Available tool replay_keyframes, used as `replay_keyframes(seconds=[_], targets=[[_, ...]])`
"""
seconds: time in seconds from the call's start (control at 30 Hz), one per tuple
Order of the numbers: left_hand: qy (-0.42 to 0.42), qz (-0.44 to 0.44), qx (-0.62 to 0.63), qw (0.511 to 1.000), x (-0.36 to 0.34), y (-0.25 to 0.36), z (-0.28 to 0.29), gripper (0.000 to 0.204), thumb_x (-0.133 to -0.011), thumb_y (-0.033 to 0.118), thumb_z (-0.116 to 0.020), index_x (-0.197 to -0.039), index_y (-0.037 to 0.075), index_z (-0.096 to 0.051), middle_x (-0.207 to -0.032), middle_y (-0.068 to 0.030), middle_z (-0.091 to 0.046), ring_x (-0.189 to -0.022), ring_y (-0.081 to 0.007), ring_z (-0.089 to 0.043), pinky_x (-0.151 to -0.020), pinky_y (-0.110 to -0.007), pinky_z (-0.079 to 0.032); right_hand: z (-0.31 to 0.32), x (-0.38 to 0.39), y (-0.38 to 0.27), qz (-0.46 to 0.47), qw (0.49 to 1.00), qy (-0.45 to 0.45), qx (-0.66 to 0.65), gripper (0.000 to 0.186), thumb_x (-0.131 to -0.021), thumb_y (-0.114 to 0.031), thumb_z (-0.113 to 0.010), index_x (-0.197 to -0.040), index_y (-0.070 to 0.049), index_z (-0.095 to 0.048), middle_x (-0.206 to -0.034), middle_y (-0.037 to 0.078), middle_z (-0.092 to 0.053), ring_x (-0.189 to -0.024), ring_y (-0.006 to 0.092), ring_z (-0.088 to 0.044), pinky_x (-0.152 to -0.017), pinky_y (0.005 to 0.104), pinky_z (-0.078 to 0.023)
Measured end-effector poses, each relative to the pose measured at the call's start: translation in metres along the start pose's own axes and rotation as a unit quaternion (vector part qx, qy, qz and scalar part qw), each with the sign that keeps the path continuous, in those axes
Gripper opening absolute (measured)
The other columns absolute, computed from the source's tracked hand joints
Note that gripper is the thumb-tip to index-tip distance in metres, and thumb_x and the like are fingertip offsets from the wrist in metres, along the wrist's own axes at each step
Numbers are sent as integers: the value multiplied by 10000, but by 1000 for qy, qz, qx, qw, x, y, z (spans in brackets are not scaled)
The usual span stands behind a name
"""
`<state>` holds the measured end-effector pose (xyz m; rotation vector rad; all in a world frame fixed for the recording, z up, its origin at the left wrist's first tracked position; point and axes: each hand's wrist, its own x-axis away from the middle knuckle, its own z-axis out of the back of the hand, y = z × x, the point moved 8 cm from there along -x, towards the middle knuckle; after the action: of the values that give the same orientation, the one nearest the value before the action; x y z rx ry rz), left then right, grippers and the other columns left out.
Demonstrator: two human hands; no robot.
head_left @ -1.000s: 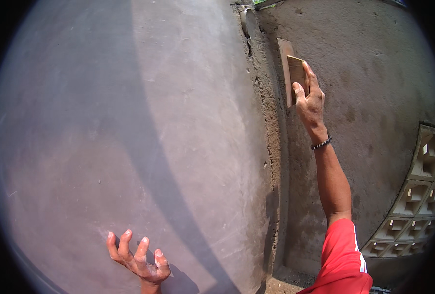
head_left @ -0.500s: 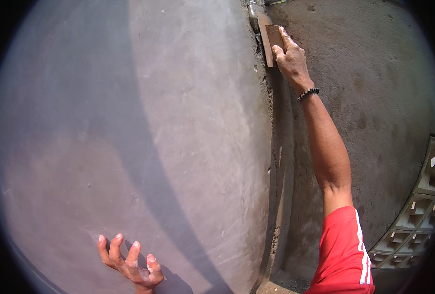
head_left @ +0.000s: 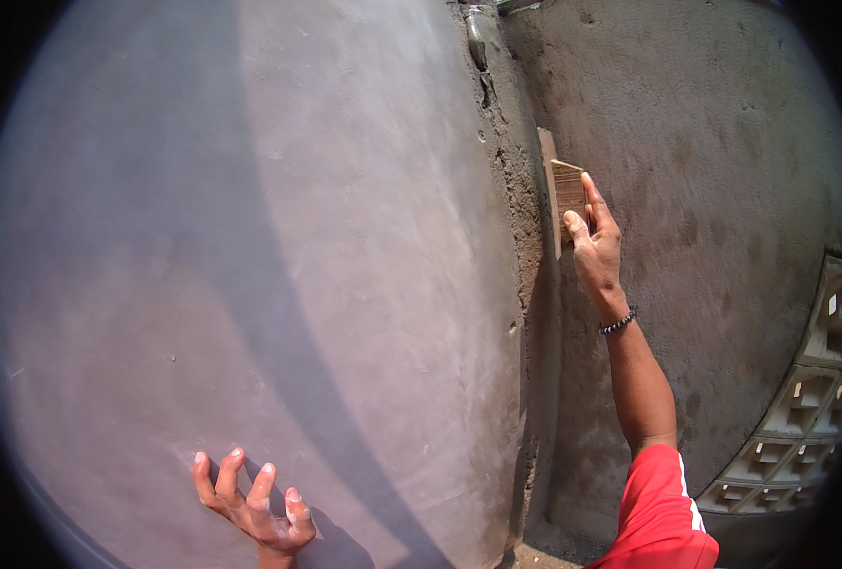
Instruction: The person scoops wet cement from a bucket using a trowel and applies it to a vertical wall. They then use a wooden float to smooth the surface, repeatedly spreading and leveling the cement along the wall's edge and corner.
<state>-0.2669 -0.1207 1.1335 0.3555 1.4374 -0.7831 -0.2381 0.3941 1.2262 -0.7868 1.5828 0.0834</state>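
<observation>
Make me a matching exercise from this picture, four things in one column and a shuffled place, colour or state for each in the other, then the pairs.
Column one:
1. Right hand
2. Left hand
3. Sleeve
4. Pierced blocks

Column two:
A. Red with white stripes
B. In rows at the picture's lower right
C. Gripping a float by its handle
D. Empty, near the picture's bottom edge

Pairs: 1-C, 2-D, 3-A, 4-B

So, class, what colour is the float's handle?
Brown handle with darker lines; best seen in the head view.

Wooden float (head_left: 569, 192) lower than before
</observation>
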Motion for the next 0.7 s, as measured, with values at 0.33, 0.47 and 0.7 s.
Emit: replay_keyframes(seconds=[0.33, 0.47, 0.7], targets=[[-6, -3, -7, 1000, 3, -1, -1, 358, -785, 198, -507, -1124, 99, -563, -1266, -185, -497, -1338, -476, -258, -1053, -577, -271, -57, -210, -57, 68, 997, 1, 26, 545, -955, -157, -585, -1463, -84, -401, -1016, 45, -633, -755, 69, -550, -651, 223, -505], [-2, 4, -7, 1000, -2, 2, -3, 352, -798, 206, -507, -1128, 98, -562, -1256, -191, -503, -1337, -475, -261, -1054, -581, -268, -63, -183, -67, 96, 994, -44, -26, 527, -960, -151, -579, -1456, -87, -414, -1032, 56, -637, -893, 78, -616, -699, 214, -518], [4, 17, -2, 1000, 1, -2, -1, 298, -827, 231, -505, -1079, 89, -575, -1245, -190, -504, -1327, -480, -267, -1019, -585, -310, -91, -107, -102, 72, 972, -168, -147, 520, -951, -106, -584, -1426, 12, -408, -1323, 153, -563, -1167, 173, -573, -1023, 289, -436]])
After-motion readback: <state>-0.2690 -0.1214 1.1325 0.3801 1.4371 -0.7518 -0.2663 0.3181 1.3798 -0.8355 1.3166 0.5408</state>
